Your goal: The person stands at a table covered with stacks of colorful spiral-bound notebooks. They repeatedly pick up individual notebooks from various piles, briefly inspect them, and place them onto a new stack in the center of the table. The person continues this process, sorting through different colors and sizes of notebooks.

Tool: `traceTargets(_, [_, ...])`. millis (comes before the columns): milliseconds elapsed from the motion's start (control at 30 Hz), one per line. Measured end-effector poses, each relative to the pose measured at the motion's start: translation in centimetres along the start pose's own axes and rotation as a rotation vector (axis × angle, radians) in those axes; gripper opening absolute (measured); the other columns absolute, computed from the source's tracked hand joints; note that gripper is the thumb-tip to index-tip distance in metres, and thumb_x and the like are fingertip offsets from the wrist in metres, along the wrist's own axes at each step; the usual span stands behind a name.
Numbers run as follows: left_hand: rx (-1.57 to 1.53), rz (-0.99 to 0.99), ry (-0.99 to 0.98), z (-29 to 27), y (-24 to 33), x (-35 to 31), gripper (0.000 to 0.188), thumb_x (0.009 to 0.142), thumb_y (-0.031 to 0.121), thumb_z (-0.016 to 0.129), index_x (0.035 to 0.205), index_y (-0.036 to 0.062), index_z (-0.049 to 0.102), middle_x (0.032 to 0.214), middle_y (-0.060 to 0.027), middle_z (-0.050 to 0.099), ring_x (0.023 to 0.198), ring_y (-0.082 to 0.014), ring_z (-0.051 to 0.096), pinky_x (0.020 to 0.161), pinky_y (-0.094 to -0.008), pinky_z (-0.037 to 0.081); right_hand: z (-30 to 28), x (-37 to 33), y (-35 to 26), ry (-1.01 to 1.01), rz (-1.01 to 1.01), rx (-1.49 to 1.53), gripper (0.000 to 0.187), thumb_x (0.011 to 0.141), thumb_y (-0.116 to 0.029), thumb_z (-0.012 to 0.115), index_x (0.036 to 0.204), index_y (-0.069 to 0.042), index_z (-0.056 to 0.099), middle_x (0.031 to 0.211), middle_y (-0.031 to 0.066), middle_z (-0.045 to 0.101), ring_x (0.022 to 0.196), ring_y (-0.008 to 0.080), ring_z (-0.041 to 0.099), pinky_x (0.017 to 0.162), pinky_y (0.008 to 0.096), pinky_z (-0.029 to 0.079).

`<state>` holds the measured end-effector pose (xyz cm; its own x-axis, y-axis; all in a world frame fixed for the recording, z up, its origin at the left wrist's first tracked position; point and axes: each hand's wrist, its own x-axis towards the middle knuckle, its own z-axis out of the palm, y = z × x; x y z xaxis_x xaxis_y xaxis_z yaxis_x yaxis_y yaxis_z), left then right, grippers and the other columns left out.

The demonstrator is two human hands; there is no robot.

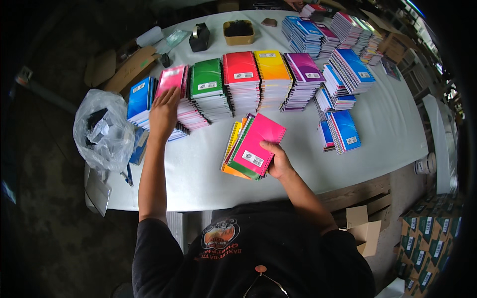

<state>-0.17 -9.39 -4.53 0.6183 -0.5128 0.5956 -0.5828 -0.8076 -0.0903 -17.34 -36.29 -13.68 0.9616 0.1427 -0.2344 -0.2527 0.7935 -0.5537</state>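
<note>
My right hand (279, 161) grips a fanned bunch of spiral notebooks, with the thumb across the front. A pink notebook (261, 141) lies on top, and green, yellow and purple edges stick out behind it. My left hand (165, 111) reaches to a stack of pink notebooks (172, 74), its fingers stretched over the top cover. Beside that stack stands a blue stack (139, 97) on the left. To the right follow stacks of green notebooks (206, 77), red notebooks (241, 68), yellow notebooks (273, 67) and purple notebooks (303, 68).
Piles of blue notebooks (354, 67) stand at the table's right, with more mixed stacks (345, 27) behind. A clear plastic bag (107, 131) sits at the left edge. A black tape dispenser (199, 38) and a tan tub (238, 34) stand at the back. Cartons (427, 238) are piled lower right.
</note>
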Motion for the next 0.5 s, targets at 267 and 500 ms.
traceTargets(267, [-0.359,-0.110,0.101,-2.9,9.5,-3.9,0.050,0.072,0.003,0.069,0.118,0.0051,0.051,0.122,-0.0141,0.052,0.111,-0.0301,0.050,0.092,-0.0378,0.039,-0.4,0.4,0.1,0.030,-0.047,-0.015,0.050,0.080,-0.026,0.067,0.120,-0.005,0.046,0.111,0.0080,0.056,0.103,0.0192,0.055,0.090,0.0353,0.045])
traceTargets(500, [0.352,-0.209,0.043,-2.9,-3.7,-4.4,0.044,0.080,0.018,0.064,0.119,0.0028,0.052,0.120,-0.0145,0.056,0.111,-0.0324,0.053,0.090,-0.0389,0.042,0.2,-0.1,-0.7,0.019,0.056,-0.076,0.041,0.079,-0.019,0.066,0.114,-0.004,0.051,0.105,0.0078,0.058,0.099,0.0193,0.057,0.086,0.0355,0.047])
